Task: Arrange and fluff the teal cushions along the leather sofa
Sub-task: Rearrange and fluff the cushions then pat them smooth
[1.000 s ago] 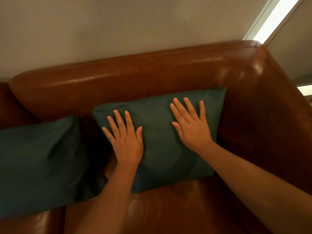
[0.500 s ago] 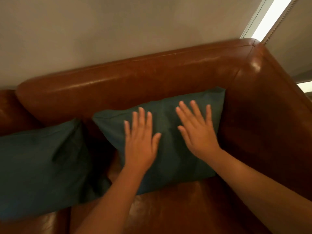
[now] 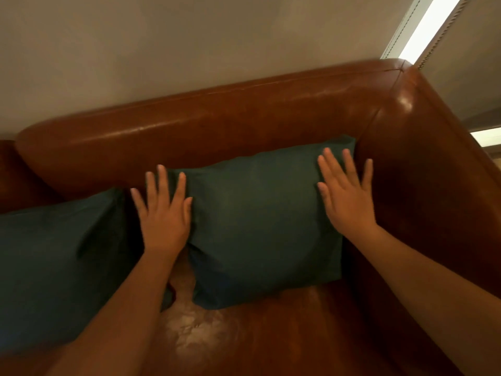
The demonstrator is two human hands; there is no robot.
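Note:
A teal cushion (image 3: 260, 221) leans against the backrest in the right corner of the brown leather sofa (image 3: 217, 120). My left hand (image 3: 162, 215) lies flat at the cushion's left edge, fingers spread. My right hand (image 3: 347, 196) rests flat at its right edge, next to the sofa arm, fingers spread too. Neither hand grips the fabric. A second teal cushion (image 3: 59, 261) leans at the left, partly out of frame and partly behind my left forearm.
The sofa's right arm (image 3: 433, 185) rises close beside the cushion. A pale wall (image 3: 189, 44) stands behind the backrest. A bright window strip with a curtain edge (image 3: 423, 25) is at the top right. Worn seat leather (image 3: 206, 329) shows in front.
Both hands have slid apart from the cushion's middle to its left and right edges. The view has shifted a little closer.

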